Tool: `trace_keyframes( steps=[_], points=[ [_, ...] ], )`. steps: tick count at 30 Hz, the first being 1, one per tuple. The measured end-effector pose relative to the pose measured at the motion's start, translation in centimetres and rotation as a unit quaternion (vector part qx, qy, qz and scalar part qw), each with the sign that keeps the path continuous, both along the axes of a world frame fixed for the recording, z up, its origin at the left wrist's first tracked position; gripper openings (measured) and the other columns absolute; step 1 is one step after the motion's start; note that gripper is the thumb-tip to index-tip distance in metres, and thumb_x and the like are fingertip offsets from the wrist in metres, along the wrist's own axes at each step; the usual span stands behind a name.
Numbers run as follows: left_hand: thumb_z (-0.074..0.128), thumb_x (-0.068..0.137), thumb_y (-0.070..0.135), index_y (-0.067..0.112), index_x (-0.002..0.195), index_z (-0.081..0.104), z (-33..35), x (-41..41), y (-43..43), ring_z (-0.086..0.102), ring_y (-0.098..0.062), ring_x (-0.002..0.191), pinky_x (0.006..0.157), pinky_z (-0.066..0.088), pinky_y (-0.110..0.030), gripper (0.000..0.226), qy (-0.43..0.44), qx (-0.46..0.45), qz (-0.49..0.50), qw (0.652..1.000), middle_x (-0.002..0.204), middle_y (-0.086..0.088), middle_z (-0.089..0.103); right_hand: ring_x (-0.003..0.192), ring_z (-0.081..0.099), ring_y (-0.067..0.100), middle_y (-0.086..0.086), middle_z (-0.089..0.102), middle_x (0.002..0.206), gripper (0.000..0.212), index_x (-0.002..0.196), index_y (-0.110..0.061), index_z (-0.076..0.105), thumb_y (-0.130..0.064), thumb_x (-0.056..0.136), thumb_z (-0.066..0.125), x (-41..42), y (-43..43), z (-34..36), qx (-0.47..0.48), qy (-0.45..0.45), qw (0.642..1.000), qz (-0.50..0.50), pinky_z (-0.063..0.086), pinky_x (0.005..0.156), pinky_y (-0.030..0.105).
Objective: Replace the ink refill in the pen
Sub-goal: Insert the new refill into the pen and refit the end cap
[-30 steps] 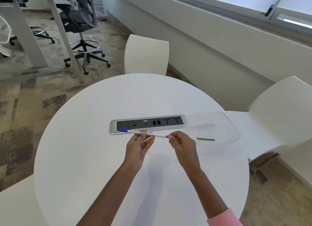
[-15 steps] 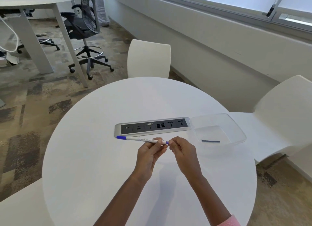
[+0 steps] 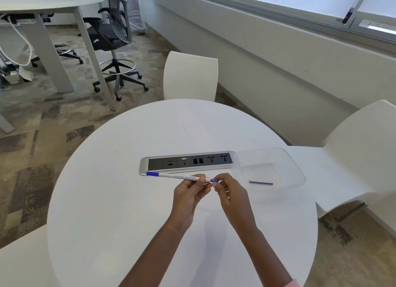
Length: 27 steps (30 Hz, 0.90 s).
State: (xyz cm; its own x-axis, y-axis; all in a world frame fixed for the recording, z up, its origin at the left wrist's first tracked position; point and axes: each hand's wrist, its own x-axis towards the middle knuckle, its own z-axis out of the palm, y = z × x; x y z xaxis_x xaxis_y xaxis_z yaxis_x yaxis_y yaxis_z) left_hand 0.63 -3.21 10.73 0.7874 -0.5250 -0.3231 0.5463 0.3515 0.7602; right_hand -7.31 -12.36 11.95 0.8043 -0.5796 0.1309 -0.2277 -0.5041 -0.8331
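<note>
Head view, the only one.

Pen (image 3: 182,177): count 1. White barrel, held just above the counter (image 3: 128,211) at centre frame. The long axis runs left to right, dipping slightly toward the right. There is a blue plug at the left end and a blue tip (image 3: 214,181) at the right end.

Left hand (image 3: 188,192): fingers and thumb curled round the barrel close to its right end, coming up from below.

Right hand (image 3: 229,193): fingertips pinching the blue tip, directly right of the left hand. The two hands nearly touch.

Judgement: the tip is about to be unscrewed or pulled off. The move would run along the pen's axis, toward frame right, with the left hand bracing the barrel.

Refill (image 3: 261,182): count 1. A thin blue stick lying flat inside the clear tub (image 3: 300,176), count 1, right of centre. It lies roughly parallel to the pen and beyond the tip end. The right hand is the nearer one.

Cannot tell whether an old refill sits inside the barrel.

Socket panel (image 3: 188,161): count 1, set in the counter just above the pen in the frame.
</note>
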Motion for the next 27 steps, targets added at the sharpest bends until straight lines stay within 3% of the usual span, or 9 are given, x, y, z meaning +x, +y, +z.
trace_keyframes(
  steps=[2,5,7,10,14,18,21,25,27],
  points=[
    [0.057,0.084,0.003,0.004,0.082,0.065,0.3,-0.4,-0.3,0.07,-0.012,0.065,0.06,0.055,-0.016,0.009,0.002,0.0,0.0,1.0,0.066,-0.003,0.073,0.075,0.055,0.013,-0.004,0.06,0.078,0.009,0.09,-0.017,0.058,-0.016,0.091,0.049,-0.3,-0.4,0.3,-0.043,0.0,0.999,0.009,0.039,0.064,0.014],
    [0.056,0.085,0.003,0.004,0.082,0.065,0.6,-0.9,-0.8,0.069,-0.011,0.065,0.061,0.055,-0.015,0.009,0.001,-0.005,0.001,1.0,0.066,-0.003,0.073,0.075,0.053,0.02,0.004,0.059,0.077,0.014,0.086,-0.013,0.057,-0.018,0.092,0.046,-0.5,-1.0,0.9,-0.083,0.008,0.996,0.034,0.041,0.066,0.028],
    [0.056,0.085,0.003,0.004,0.082,0.064,0.8,-1.2,-1.0,0.069,-0.011,0.066,0.062,0.055,-0.015,0.009,-0.007,-0.007,0.0,1.0,0.066,-0.003,0.072,0.069,0.051,0.022,0.005,0.056,0.07,0.018,0.08,-0.011,0.054,-0.02,0.093,0.045,-0.7,-1.2,1.1,-0.087,0.008,0.995,0.04,0.038,0.061,0.028],
    [0.056,0.086,0.004,0.005,0.08,0.064,1.0,-1.5,-1.2,0.069,-0.012,0.069,0.064,0.055,-0.016,0.01,-0.022,-0.005,-0.001,1.0,0.068,-0.003,0.071,0.055,0.043,0.019,0.01,0.053,0.058,0.025,0.069,-0.012,0.047,-0.019,0.093,0.042,-0.7,-1.4,1.5,0.004,0.024,0.999,0.04,0.033,0.053,0.029],
    [0.056,0.086,0.007,0.005,0.079,0.064,1.1,-2.0,-1.2,0.068,-0.015,0.071,0.064,0.056,-0.018,0.011,-0.038,0.01,0.001,0.999,0.071,-0.006,0.071,0.045,0.039,0.011,-0.001,0.046,0.047,0.04,0.055,-0.018,0.043,-0.023,0.094,0.04,-0.8,-1.8,1.9,0.145,0.046,0.987,0.057,0.034,0.051,0.026],
    [0.049,0.092,0.013,0.008,0.082,0.057,1.3,-2.1,-1.0,0.069,-0.014,0.066,0.062,0.056,-0.019,0.014,-0.127,0.1,-0.025,0.986,0.068,0.0,0.074,0.056,0.052,0.008,-0.004,0.058,0.059,0.043,0.059,-0.022,0.056,-0.033,0.096,0.036,-1.4,-2.3,2.0,0.12,0.067,0.99,0.04,0.042,0.057,0.022],
    [0.049,0.092,0.012,0.014,0.082,0.054,1.5,-2.0,-0.6,0.066,-0.014,0.067,0.062,0.053,-0.019,0.012,-0.267,0.212,-0.071,0.937,0.071,-0.002,0.07,0.065,0.056,0.003,-0.008,0.062,0.069,0.025,0.072,-0.023,0.06,-0.029,0.093,0.046,-1.6,-2.8,2.1,0.113,0.009,0.994,0.008,0.043,0.061,0.02],
    [0.049,0.089,0.013,0.019,0.084,0.058,1.7,-2.0,0.1,0.061,-0.015,0.071,0.068,0.049,-0.028,0.013,-0.466,0.355,-0.132,0.799,0.074,0.001,0.066,0.061,0.056,0.009,-0.005,0.063,0.069,0.008,0.088,-0.019,0.064,-0.023,0.086,0.058,-1.4,-3.1,2.4,0.187,-0.036,0.981,0.031,0.046,0.056,0.018],
    [0.049,0.088,0.012,0.017,0.087,0.062,1.8,-2.0,0.1,0.057,-0.014,0.072,0.067,0.047,-0.029,0.014,-0.531,0.38,-0.146,0.743,0.078,0.0,0.065,0.057,0.057,0.004,-0.007,0.064,0.062,0.005,0.084,-0.021,0.065,-0.019,0.085,0.061,-1.3,-3.1,2.3,0.222,-0.048,0.973,0.041,0.049,0.054,0.016]
  ],
)
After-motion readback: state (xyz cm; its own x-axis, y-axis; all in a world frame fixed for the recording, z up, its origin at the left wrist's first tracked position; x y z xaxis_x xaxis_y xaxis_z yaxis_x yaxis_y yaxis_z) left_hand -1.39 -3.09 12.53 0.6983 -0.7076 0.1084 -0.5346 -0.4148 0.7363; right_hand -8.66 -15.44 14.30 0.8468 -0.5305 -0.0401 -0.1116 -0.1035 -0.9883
